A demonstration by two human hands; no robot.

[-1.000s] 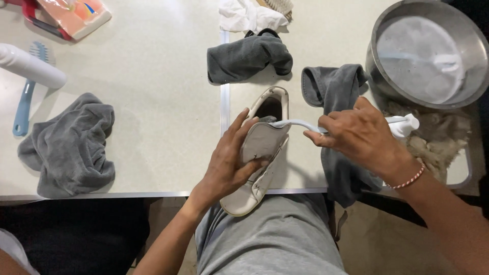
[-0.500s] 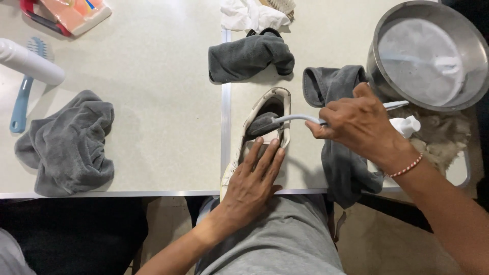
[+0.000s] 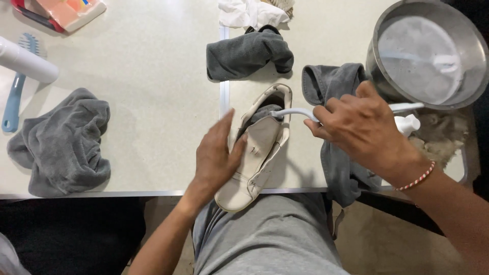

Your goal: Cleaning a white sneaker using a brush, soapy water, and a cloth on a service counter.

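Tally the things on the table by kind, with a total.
Grey cloths: 3
White cloth: 1
Shoe: 1
Brushes: 2
Steel pot: 1
White tube: 1
Pink packet: 1
Total: 10

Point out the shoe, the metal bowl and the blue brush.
shoe (image 3: pixel 260 153), head view, on the pale upper near the tongue.
metal bowl (image 3: pixel 379 76), head view, on its left outer wall.
blue brush (image 3: pixel 12 104), head view, on the handle.
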